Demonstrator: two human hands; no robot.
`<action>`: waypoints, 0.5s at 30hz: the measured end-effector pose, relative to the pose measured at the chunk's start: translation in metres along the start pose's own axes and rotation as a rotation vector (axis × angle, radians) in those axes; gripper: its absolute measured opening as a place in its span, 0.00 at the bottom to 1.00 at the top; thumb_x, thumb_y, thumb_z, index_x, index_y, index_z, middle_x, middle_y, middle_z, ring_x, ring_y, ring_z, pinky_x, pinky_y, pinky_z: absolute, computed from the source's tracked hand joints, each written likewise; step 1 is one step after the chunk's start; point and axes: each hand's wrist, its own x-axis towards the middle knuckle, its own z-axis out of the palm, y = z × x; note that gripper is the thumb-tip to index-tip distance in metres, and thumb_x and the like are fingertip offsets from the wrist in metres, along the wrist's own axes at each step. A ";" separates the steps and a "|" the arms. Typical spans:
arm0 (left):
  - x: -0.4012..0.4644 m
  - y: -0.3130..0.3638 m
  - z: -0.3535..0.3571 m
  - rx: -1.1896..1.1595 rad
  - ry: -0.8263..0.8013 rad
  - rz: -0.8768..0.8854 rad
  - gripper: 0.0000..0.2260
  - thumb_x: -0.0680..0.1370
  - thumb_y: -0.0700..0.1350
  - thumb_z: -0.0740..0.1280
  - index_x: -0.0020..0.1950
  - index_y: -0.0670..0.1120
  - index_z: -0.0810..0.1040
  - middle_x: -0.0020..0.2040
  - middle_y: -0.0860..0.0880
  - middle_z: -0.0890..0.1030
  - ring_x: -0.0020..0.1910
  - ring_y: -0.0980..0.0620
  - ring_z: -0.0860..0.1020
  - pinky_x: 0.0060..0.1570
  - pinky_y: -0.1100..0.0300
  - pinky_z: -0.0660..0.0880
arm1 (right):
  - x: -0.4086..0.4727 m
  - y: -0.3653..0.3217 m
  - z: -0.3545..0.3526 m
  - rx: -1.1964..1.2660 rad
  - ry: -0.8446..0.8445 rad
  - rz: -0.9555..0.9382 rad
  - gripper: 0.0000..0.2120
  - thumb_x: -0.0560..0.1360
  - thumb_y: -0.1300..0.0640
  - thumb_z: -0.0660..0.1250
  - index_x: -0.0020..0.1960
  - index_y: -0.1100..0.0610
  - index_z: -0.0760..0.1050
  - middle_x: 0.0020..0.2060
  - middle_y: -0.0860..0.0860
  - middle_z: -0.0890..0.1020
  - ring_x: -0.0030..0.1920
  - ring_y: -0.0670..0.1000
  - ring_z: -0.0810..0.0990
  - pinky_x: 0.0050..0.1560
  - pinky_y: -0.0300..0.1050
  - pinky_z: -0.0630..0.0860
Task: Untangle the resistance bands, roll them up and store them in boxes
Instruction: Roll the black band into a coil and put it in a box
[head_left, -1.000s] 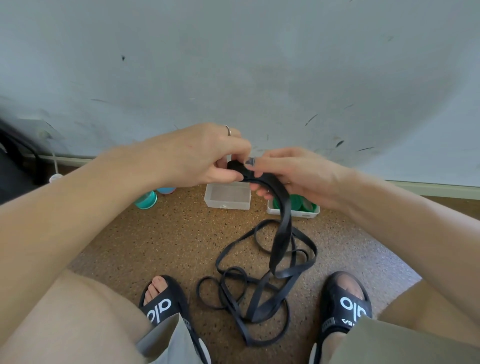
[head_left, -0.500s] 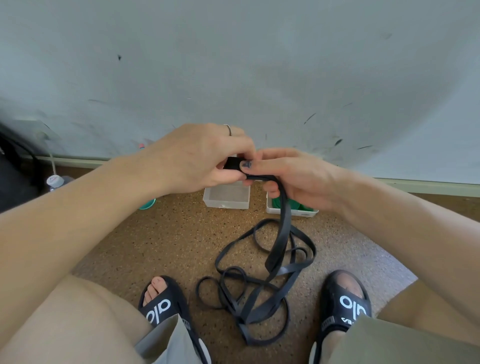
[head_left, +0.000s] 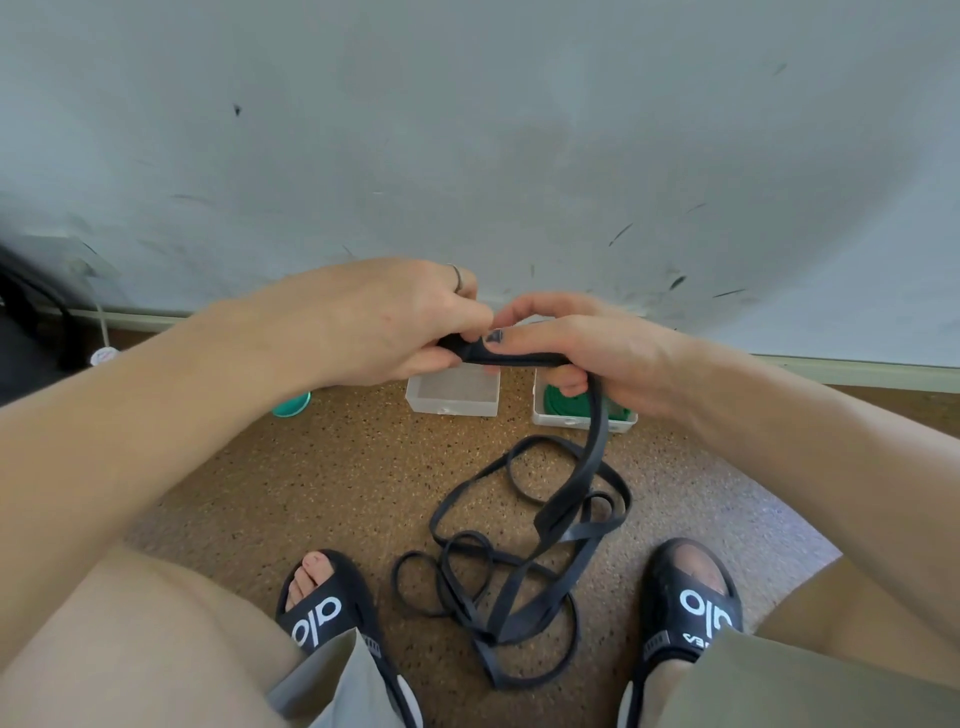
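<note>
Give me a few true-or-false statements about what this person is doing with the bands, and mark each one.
1. Both hands, left hand and right hand, pinch the black band. True.
2. The whole black band is lifted off the floor. False: most of it lies in loops between the sandals.
3. The right box holds a green band. True.
4. The left box is full of black bands. False: it looks empty.
</note>
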 end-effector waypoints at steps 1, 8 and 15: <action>0.001 0.000 -0.001 0.000 0.002 -0.001 0.06 0.77 0.45 0.72 0.46 0.49 0.75 0.46 0.49 0.77 0.30 0.55 0.64 0.33 0.58 0.65 | 0.000 -0.001 0.001 -0.048 -0.009 0.000 0.11 0.79 0.54 0.71 0.59 0.56 0.80 0.49 0.54 0.87 0.27 0.46 0.59 0.26 0.37 0.58; 0.005 0.003 -0.006 -0.078 -0.015 -0.091 0.09 0.74 0.43 0.73 0.40 0.50 0.73 0.40 0.54 0.71 0.34 0.48 0.72 0.35 0.49 0.75 | 0.005 0.000 0.010 -0.132 -0.055 -0.012 0.11 0.78 0.48 0.71 0.58 0.51 0.84 0.52 0.50 0.88 0.27 0.46 0.59 0.26 0.39 0.59; 0.008 0.009 -0.013 -0.067 -0.038 -0.105 0.05 0.75 0.48 0.69 0.43 0.47 0.77 0.39 0.55 0.69 0.32 0.58 0.68 0.35 0.56 0.67 | 0.007 0.003 0.018 -0.027 0.004 -0.029 0.10 0.79 0.50 0.71 0.54 0.56 0.83 0.53 0.52 0.87 0.28 0.48 0.66 0.28 0.40 0.64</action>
